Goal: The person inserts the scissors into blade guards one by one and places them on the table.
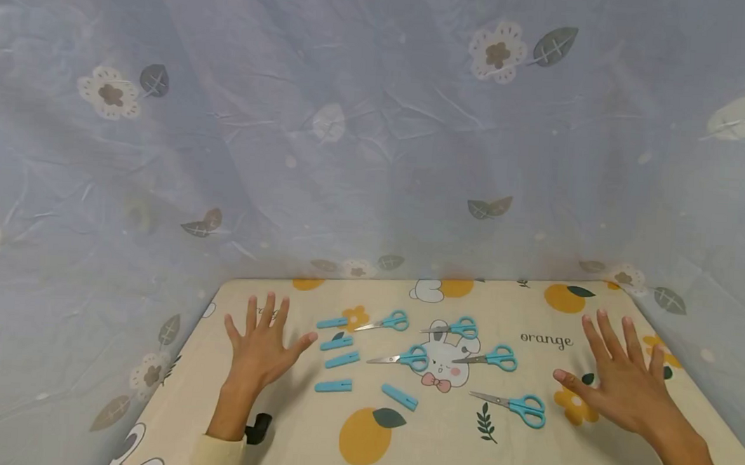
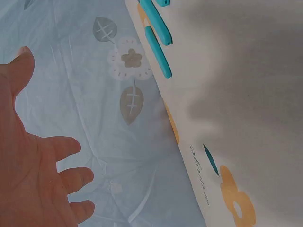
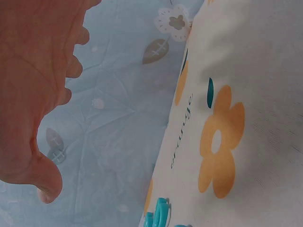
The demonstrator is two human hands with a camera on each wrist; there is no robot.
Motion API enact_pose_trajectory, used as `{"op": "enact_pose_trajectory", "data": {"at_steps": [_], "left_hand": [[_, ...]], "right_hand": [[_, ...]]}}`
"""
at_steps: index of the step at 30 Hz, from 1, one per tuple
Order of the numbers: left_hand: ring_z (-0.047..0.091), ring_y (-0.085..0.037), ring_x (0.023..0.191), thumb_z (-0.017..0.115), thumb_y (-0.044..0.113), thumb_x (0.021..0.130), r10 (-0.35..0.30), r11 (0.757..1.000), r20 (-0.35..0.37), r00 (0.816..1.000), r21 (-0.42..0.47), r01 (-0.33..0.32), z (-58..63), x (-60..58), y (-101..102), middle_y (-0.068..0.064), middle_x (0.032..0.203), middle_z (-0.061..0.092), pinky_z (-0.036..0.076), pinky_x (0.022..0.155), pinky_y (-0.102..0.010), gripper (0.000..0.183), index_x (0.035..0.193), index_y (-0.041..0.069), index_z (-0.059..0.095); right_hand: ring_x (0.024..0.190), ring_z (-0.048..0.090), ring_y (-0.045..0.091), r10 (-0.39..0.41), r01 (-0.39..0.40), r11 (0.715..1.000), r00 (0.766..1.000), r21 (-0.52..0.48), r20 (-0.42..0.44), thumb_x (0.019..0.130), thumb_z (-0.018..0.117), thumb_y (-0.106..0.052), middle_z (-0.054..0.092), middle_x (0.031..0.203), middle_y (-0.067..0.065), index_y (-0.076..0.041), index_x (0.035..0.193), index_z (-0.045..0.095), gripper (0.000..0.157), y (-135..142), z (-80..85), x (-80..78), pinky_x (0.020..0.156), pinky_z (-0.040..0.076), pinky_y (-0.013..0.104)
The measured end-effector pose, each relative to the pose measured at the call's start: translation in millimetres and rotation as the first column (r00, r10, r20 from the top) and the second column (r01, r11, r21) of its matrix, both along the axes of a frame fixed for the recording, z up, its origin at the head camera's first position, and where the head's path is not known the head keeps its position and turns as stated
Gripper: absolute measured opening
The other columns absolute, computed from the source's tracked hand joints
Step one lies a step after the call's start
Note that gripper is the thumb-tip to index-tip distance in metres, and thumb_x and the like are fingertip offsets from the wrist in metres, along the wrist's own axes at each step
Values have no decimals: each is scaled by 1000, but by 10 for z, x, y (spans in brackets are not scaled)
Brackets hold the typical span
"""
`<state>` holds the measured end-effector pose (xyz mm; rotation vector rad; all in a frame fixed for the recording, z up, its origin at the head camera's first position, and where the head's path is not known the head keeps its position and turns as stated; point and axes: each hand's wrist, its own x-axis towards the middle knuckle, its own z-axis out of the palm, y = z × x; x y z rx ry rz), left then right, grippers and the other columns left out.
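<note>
My left hand (image 1: 262,349) is spread above the left side of the table, palm down, holding nothing. Over the right side my right hand (image 1: 630,386) is spread likewise, with nothing in it. Several blue-handled scissors lie between the hands. The front pair of scissors (image 1: 527,410) is nearest the right hand; another pair (image 1: 414,358) lies near the middle. Their blades are bare and point left. Several slim blue blade covers lie nearer the left hand, including one cover (image 1: 342,359) in a column and a separate cover (image 1: 400,397) to its right. Two covers (image 2: 158,52) also show in the left wrist view.
The table (image 1: 298,439) wears a cream cloth printed with oranges, flowers and a rabbit. A pale blue-grey patterned curtain (image 1: 376,155) hangs behind it and along both sides. Black straps (image 1: 258,428) show at the wrists.
</note>
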<state>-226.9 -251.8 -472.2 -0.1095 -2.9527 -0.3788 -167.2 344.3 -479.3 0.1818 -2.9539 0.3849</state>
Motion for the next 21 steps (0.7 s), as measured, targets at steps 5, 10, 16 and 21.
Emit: {"op": "enact_pose_trajectory", "data": {"at_steps": [5,10,16,21], "left_hand": [[-4,-51,166,53,78,98,-3,1000,-7,1000,7,3,-4,5,16,-19,180,9,-12,119,-85,103,172,14,22],[-4,-51,166,54,75,99,-6,1000,8,1000,4,6,-14,25,39,-19,180,9,-11,119,-85,101,172,14,22],[-5,-50,166,55,74,99,-32,999,24,999,30,31,-35,33,96,-18,180,8,-11,120,-84,100,172,13,21],[-3,-51,166,55,73,99,-51,998,20,999,44,50,-58,49,138,-19,180,12,-9,120,-85,100,172,13,23]], "right_hand": [[160,-31,46,-1,1,1000,1000,-3,10,99,61,-68,-23,178,11,-14,172,-8,115,-33,-11,14,113,-29,79],[160,-30,48,-6,6,1000,1000,-6,31,99,62,-68,-22,178,14,-12,172,-7,115,-54,-19,36,113,-29,80],[159,-33,45,8,-7,1000,999,-26,34,99,62,-68,-23,178,12,-12,172,-6,115,-65,-36,28,113,-31,77],[160,-32,45,19,-17,999,999,-44,46,99,63,-67,-21,178,12,-12,173,-4,114,-81,-74,14,114,-31,75]]}}
